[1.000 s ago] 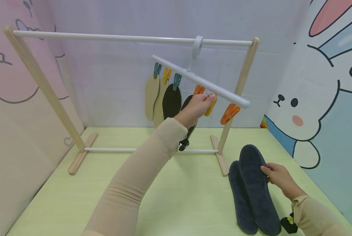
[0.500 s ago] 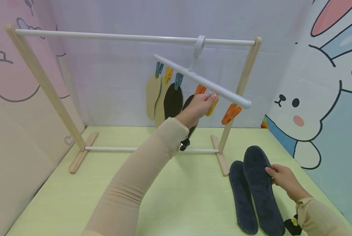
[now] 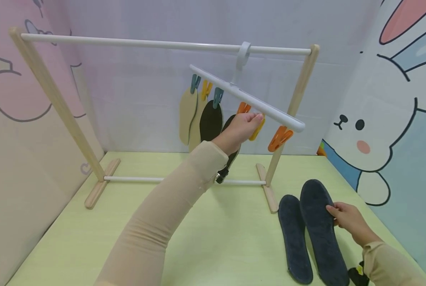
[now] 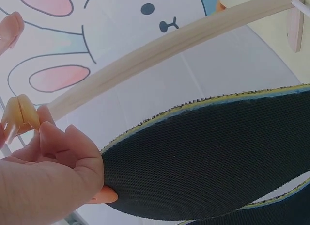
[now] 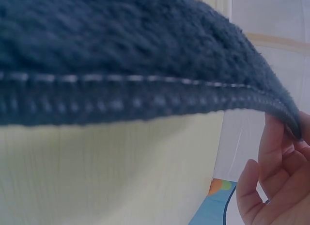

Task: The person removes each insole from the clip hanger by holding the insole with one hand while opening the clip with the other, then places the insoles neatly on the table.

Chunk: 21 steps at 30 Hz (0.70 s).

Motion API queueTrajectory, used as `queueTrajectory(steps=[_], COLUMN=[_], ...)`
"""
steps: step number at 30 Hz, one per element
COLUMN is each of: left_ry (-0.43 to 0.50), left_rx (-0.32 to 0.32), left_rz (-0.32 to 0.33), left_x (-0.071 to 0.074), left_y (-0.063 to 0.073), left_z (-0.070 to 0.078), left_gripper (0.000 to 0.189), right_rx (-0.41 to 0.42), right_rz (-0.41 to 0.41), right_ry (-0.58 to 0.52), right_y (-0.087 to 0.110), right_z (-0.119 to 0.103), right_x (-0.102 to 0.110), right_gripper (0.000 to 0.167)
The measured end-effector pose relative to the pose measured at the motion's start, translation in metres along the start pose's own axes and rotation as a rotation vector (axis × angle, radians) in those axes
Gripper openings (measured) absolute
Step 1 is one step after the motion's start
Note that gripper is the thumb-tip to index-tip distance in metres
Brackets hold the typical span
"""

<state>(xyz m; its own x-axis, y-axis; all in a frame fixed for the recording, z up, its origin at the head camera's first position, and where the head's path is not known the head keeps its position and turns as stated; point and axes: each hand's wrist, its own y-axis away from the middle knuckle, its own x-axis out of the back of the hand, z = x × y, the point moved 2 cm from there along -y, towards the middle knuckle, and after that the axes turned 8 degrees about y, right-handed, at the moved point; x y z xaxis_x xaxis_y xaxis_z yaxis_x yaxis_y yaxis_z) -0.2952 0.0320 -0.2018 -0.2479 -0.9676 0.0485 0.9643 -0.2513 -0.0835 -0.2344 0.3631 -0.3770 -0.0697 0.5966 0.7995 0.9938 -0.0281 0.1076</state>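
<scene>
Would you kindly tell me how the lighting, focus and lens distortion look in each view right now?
Head view: soft, fairly even light, with faint shadows on the table; left wrist view: the wooden post bows, probably lens distortion, while the black insole shows its texture clearly; right wrist view: the fleecy insole looks blurred, probably too close to the lens.

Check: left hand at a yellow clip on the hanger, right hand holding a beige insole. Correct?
No: the head view shows the insole in the right hand is dark blue, not beige. The left hand is at a yellow clip on the hanger.
</scene>
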Motion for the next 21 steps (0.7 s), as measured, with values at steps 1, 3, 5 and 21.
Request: queueTrajectory(steps=[1,3,5,21], left_ry=[0.003,0.008,0.006,-0.006], left_rx=[0.0,-0.002,-0.008,0.004], left_rz=[0.0,-0.006,-0.017,-0.054], left_x=[0.0002,0.0008,0.0019,0.0037], left_y=[0.0005,0.0008,0.0009,-0.0009], left_z=[0.0003,0.0004,0.0001,0.0005], left_gripper=[0.034,0.034,0.033,0.032], right_rx=[-0.002,-0.011,-0.017,-0.053], right_rz=[-0.002,-0.005,-0.005,-0.035], right_ry=[-0.002,0.001,-0.002,-0.028], right_y=[-0.0003,0.0005,0.0001,-0.0028], right_z=[0.0003,0.0011,0.0014,0.01], right_x=[-0.0001,-0.0015,-0.0031,-0.0039], right_gripper=[0.032,0.031,0.031,0.031])
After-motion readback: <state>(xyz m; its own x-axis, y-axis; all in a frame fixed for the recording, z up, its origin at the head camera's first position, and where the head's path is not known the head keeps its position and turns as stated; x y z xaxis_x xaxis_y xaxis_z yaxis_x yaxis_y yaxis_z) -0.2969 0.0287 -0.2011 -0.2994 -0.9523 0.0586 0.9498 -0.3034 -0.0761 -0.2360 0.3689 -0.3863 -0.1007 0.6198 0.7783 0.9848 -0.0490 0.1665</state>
